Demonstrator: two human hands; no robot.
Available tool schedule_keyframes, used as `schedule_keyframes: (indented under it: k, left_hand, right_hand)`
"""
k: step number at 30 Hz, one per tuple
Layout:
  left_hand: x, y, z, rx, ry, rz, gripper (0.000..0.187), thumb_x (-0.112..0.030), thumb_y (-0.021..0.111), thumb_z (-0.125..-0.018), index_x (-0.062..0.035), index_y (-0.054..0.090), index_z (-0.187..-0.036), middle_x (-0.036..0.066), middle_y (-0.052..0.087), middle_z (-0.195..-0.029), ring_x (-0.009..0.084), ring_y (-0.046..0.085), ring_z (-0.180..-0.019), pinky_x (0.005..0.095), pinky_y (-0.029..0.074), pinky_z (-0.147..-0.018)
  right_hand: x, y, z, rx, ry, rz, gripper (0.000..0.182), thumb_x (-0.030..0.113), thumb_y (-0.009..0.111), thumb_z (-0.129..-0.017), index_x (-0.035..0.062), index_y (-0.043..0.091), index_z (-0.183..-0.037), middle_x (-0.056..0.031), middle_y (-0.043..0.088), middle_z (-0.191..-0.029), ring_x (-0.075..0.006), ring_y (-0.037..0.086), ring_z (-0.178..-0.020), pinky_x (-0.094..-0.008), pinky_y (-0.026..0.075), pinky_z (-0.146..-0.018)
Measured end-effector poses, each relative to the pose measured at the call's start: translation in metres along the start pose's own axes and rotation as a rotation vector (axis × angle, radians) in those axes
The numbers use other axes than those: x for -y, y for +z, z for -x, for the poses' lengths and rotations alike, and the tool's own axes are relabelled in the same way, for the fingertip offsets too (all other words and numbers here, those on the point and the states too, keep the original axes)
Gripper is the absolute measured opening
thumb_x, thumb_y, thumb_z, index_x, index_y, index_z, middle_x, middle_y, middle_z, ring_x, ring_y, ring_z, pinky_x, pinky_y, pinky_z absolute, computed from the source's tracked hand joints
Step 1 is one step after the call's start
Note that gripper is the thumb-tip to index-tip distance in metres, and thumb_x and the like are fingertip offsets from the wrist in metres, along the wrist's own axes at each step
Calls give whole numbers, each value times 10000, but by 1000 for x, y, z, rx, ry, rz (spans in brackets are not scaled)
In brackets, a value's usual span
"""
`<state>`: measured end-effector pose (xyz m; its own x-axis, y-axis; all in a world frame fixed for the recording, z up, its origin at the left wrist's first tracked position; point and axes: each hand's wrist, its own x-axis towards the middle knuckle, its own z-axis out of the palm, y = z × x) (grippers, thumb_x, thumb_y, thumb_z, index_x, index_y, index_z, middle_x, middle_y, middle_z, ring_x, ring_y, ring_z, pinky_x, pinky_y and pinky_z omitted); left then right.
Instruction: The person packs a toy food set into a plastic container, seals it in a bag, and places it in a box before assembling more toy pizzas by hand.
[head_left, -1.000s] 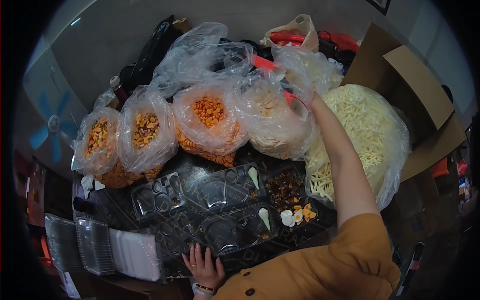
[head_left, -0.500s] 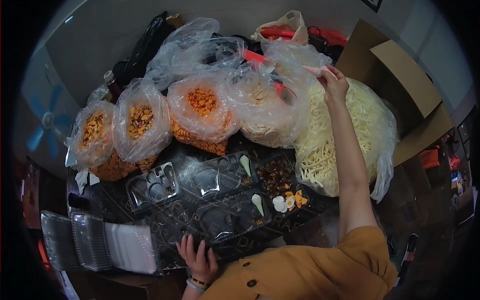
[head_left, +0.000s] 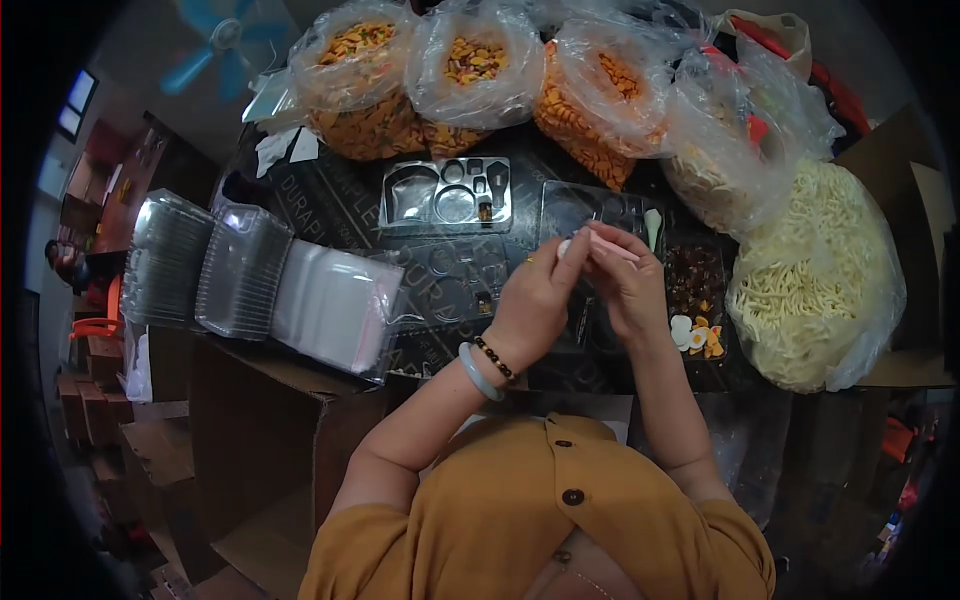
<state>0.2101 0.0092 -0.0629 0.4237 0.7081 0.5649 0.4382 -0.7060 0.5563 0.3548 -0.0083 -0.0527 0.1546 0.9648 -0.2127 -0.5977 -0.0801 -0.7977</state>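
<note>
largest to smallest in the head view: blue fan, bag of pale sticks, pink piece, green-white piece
Bag of pale sticks
Blue fan
Pink piece, green-white piece: unranked; they look alike, the former partly hidden

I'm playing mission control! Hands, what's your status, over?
Right hand: holding small, slim, pale-pink piece, partly hidden, material unclear. Left hand: close beside, appears to touch the right. Nothing seen blocking either hand.

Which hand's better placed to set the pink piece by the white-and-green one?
Probably the right hand: the pink piece shows at its fingers, and the white-and-green piece lies close by. The left hand is farther from that spot.
</note>
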Motion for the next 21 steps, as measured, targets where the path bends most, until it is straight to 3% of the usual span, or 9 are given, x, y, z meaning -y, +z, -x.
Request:
schedule_keyframes:
  k: [2, 5, 7, 9, 10, 11, 13, 17, 21]
  left_hand:
    - [23, -6, -3, -22, -159, 101, 466, -21, 538, -798, -57, 466, -1257, 217, 566, -1081, 352, 611, -848, 388, 496, -690]
    - [77, -22, -30, -38, -507, 128, 350, -107, 563, -808, -32, 529, -1148, 206, 634, -832, 351, 620, -822, 400, 492, -687]
    - [126, -18, -52, -76, -436, 35, 294, -160, 581, -788, -35, 581, -1054, 186, 640, -781, 360, 621, -801, 408, 489, -692]
    - [148, -18, -78, 94, -472, -67, 241, -141, 626, -772, -10, 612, -974, 126, 660, -743, 238, 659, -693, 321, 501, -648]
    - [157, -13, -85, 104, -488, -79, 241, -222, 583, -769, -29, 647, -898, 179, 648, -814, 349, 625, -818, 421, 489, -720]
    - [165, -8, -88, 110, -476, -73, 241, -222, 583, -769, -29, 647, -898, 179, 648, -814, 349, 625, -818, 421, 489, -720]
    - [170, -2, -96, 248, -585, -153, 247, -238, 588, -764, -28, 656, -875, 186, 650, -825, 343, 628, -826, 423, 489, -738]
    - [166, -5, -102, 342, -506, -281, 298, -305, 678, -719, -27, 652, -824, 171, 656, -832, 322, 635, -823, 413, 491, -718]
    - [160, 3, -94, 221, -400, -224, 317, -329, 679, -733, -69, 634, -909, 140, 659, -819, 313, 634, -813, 420, 491, -691]
  right_hand:
    - [-17, 4, -12, -3, -15, -3, 265, -1, 623, -824, -11, 586, -1086, -118, 543, -1155, -174, 634, -842, -252, 546, -753]
    - [-45, 15, -20, 18, -394, 396, 198, 6, 605, -829, -33, 618, -1023, -136, 468, -1206, -215, 599, -947, -273, 537, -762]
    - [-59, 24, -16, 130, -686, 931, 173, 4, 598, -821, -9, 635, -990, -157, 479, -1179, -259, 572, -1012, -311, 517, -790]
    - [-73, 30, -20, 194, -753, 1018, 230, -9, 612, -778, 17, 623, -1006, -193, 476, -1185, -324, 563, -1014, -364, 492, -830]
    - [-81, 30, -26, 288, -857, 1160, 262, -1, 628, -758, 20, 612, -1019, -202, 466, -1206, -344, 556, -1011, -375, 485, -843]
    - [-89, 29, -32, 380, -958, 1303, 297, 7, 645, -739, 24, 601, -1033, -211, 457, -1226, -364, 550, -1009, -386, 477, -857]
    - [-99, 30, -38, 378, -937, 1387, 372, 70, 691, -711, 21, 584, -1064, -222, 432, -1263, -377, 529, -1032, -407, 459, -881]
    - [-95, 33, -32, 446, -866, 1384, 483, 241, 744, -692, 4, 571, -1075, -222, 431, -1260, -387, 489, -1100, -418, 425, -922]
    - [-94, 32, -27, 441, -881, 1402, 481, 278, 732, -705, 11, 574, -1073, -215, 437, -1253, -383, 504, -1063, -418, 424, -914]
